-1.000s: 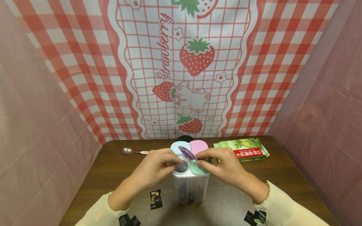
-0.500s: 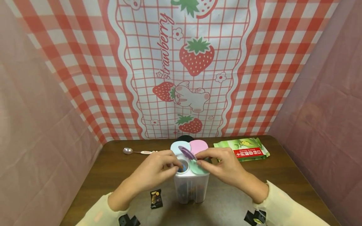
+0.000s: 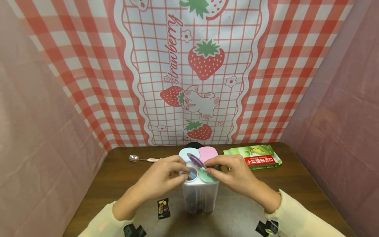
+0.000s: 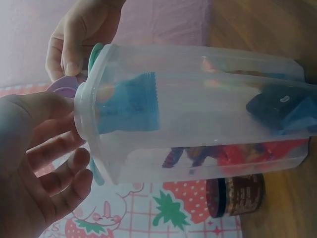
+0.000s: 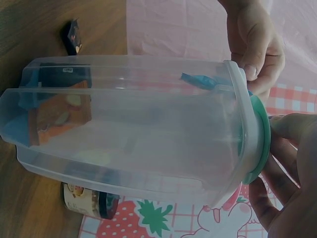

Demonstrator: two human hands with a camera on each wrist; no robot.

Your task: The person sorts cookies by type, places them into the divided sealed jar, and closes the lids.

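Note:
A clear plastic storage container (image 3: 199,197) with a white top stands upright in front of me. My right hand (image 3: 240,171) pinches its purple lid (image 3: 196,160), tilted up from a round opening. My left hand (image 3: 161,176) is at that opening's rim, thumb and fingers pinching a small light-blue snack packet (image 4: 130,104). In the left wrist view the packet hangs just inside the container's top. Three other lids are down: mint green (image 3: 208,177), light blue (image 3: 188,153) and pink (image 3: 208,153). An orange packet (image 5: 62,115) and a dark-blue packet (image 4: 282,110) lie at the bottom.
A small black packet (image 3: 163,208) lies left of the container on the wooden table (image 3: 118,184). A spoon (image 3: 134,158) rests at the back left. A green and red bag (image 3: 251,156) lies at the back right. Behind the container stands a dark-lidded jar (image 4: 237,195).
More of the light-blue packet shows in the round opening. My left fingers have shifted slightly at the rim; my right hand and the purple lid have stayed put.

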